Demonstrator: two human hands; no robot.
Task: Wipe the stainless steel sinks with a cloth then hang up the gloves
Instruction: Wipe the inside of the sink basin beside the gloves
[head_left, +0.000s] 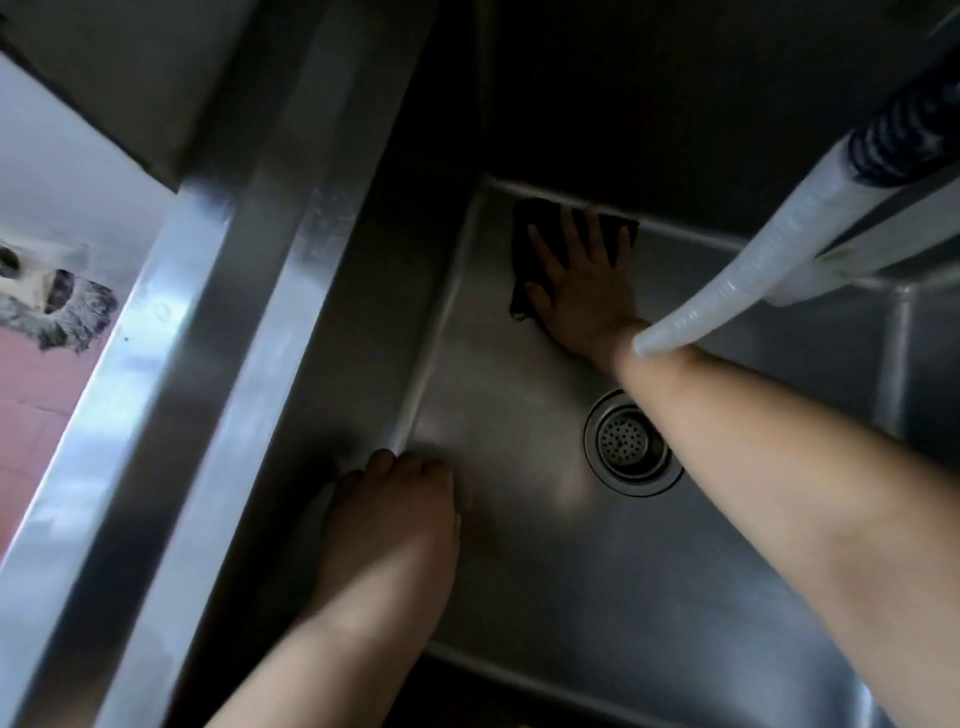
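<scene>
Steel basin: deep stainless steel sink, seen from above, its floor dull grey with soft reflections.
Cloth: dark square cleaning cloth lies flat on the sink floor at about 12 o'clock from the drain, tucked into the far corner where floor meets back wall.
Right hand: the right hand is spread wide, fingers fanned, palm pressing flat on the cloth; the forearm runs back toward 4 o'clock.
Left hand: the left hand rests at about 9 o'clock from the drain, fingers together and curled against the lower edge of the sink's left wall; it holds nothing that can be seen.
Drain: round perforated metal strainer sits in the sink floor, partly covered by the right forearm.
Hose: translucent white ribbed hose slants in from 2 o'clock, its open end over the right wrist.
Rim: broad shiny steel sink edge runs diagonally along the left side.
Floor: pink tiled floor shows beyond the rim at 9 o'clock.
</scene>
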